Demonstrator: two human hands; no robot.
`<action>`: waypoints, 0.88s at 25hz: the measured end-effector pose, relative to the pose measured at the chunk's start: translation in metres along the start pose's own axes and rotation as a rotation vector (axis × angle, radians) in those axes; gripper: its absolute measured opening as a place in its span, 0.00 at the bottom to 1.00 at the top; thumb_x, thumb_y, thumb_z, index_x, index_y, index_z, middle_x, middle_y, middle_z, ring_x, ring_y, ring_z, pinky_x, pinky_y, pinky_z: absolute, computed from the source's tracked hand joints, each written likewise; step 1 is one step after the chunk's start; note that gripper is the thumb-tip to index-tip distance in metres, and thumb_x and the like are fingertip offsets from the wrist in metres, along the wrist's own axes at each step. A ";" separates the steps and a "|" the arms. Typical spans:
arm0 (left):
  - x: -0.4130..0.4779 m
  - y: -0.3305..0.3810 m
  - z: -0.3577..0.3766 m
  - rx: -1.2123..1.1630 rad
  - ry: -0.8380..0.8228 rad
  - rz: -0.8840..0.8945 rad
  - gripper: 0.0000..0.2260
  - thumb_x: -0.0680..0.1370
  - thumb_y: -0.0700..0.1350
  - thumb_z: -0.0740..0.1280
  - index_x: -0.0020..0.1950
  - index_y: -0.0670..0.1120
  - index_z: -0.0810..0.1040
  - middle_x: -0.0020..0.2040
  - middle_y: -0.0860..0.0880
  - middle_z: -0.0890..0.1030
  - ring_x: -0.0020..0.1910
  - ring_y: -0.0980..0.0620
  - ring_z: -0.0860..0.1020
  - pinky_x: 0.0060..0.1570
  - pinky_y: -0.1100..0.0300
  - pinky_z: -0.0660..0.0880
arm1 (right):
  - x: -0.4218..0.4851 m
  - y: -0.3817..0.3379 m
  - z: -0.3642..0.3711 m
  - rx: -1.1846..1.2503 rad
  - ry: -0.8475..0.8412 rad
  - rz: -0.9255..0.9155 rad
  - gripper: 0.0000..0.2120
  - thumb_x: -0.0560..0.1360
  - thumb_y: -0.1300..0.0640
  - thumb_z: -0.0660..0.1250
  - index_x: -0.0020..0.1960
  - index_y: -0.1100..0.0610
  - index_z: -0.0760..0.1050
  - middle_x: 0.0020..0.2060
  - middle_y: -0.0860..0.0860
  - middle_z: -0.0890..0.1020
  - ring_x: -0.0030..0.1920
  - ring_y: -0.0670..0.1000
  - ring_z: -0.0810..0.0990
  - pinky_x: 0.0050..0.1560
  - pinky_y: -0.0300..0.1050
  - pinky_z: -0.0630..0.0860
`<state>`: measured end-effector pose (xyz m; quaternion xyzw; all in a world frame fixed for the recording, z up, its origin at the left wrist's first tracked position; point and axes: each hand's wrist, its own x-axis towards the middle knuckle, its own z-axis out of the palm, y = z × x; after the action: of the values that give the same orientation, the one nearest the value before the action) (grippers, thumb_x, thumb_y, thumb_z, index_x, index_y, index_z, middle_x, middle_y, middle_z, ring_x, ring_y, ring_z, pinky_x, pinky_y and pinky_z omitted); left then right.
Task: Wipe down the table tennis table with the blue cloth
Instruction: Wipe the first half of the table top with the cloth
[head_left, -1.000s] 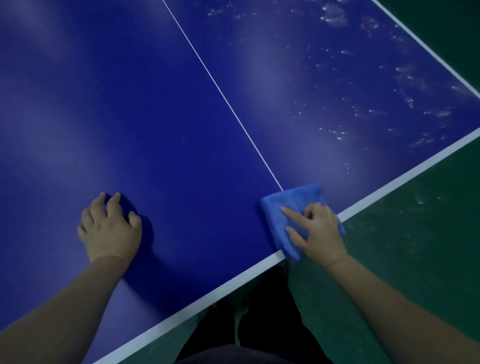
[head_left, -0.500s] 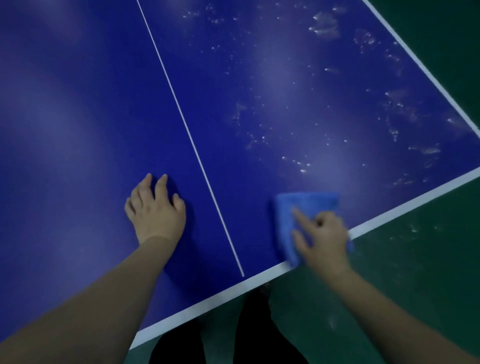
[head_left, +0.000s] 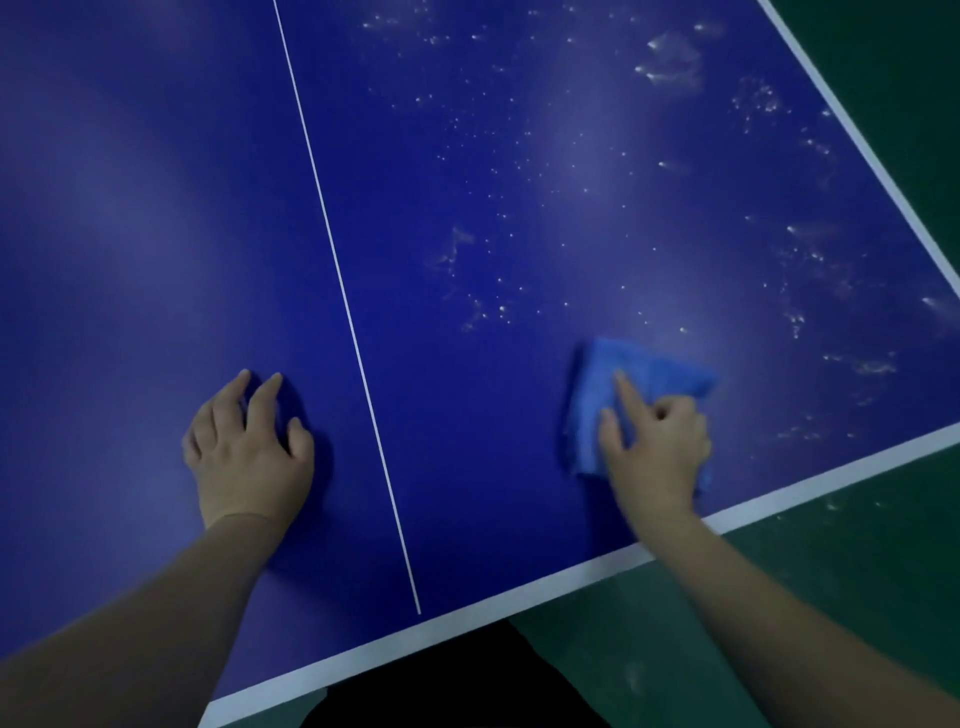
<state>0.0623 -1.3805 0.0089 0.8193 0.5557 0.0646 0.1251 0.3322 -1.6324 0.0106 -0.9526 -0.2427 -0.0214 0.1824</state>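
blue cloth (head_left: 644, 382): folded pad lying flat on the counter (head_left: 467, 156), near its white front edge, right of the centre line (head_left: 337, 270) | axis: far corner points away-left, long axis hidden by hand | right hand (head_left: 657, 449): presses cloth, index finger straight, other fingers curled into fabric | left hand (head_left: 249, 452): fingers spread, palm down on counter, holds nothing

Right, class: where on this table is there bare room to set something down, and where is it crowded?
Free: the table left of the centre line, beyond the left hand; the strip between that line and the cloth. Crowded: where the right hand holds the cloth; white specks cover the right half.
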 end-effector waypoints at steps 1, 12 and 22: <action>0.000 0.001 0.000 -0.004 0.002 0.001 0.22 0.78 0.46 0.63 0.72 0.49 0.68 0.74 0.46 0.64 0.73 0.41 0.59 0.73 0.41 0.53 | -0.017 -0.021 0.008 0.024 -0.028 -0.142 0.20 0.72 0.49 0.69 0.64 0.44 0.78 0.40 0.53 0.69 0.39 0.57 0.69 0.41 0.50 0.67; 0.001 -0.001 -0.002 0.018 0.000 -0.018 0.26 0.74 0.52 0.55 0.72 0.49 0.68 0.74 0.47 0.64 0.72 0.42 0.59 0.72 0.42 0.53 | 0.127 -0.047 0.037 -0.023 0.029 0.132 0.22 0.76 0.42 0.63 0.70 0.41 0.72 0.51 0.57 0.72 0.52 0.62 0.72 0.56 0.55 0.69; 0.001 -0.005 0.002 0.030 -0.009 -0.020 0.25 0.74 0.52 0.56 0.72 0.50 0.68 0.73 0.48 0.64 0.72 0.42 0.60 0.72 0.42 0.53 | 0.129 -0.209 0.094 0.012 -0.294 -0.730 0.20 0.76 0.42 0.63 0.68 0.39 0.73 0.49 0.54 0.73 0.51 0.57 0.72 0.52 0.52 0.69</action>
<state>0.0586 -1.3778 0.0057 0.8158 0.5643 0.0512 0.1159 0.3429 -1.3695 0.0104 -0.7954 -0.5893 0.0533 0.1314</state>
